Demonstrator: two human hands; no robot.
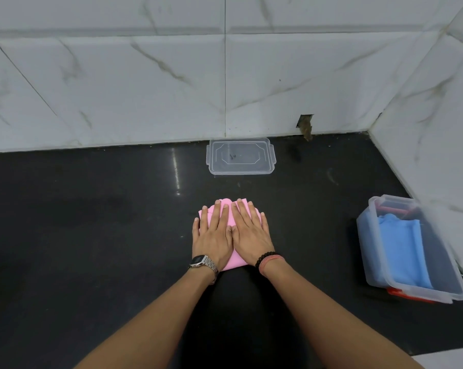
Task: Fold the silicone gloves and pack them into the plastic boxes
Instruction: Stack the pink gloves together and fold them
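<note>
A pink silicone glove (230, 217) lies folded on the black counter, mostly hidden under my hands. My left hand (212, 235) presses flat on its left half with straight fingers. Beside it, thumbs touching, my right hand (251, 233) presses flat on the right half. A clear plastic lid (241, 156) lies flat near the back wall. At the right stands a clear plastic box (409, 249) with a folded blue glove (401, 246) inside.
The black counter (92, 222) meets marble-tiled walls at the back and right. A red lid (409, 295) shows beneath the box at the right. The counter's front edge appears at the lower right corner.
</note>
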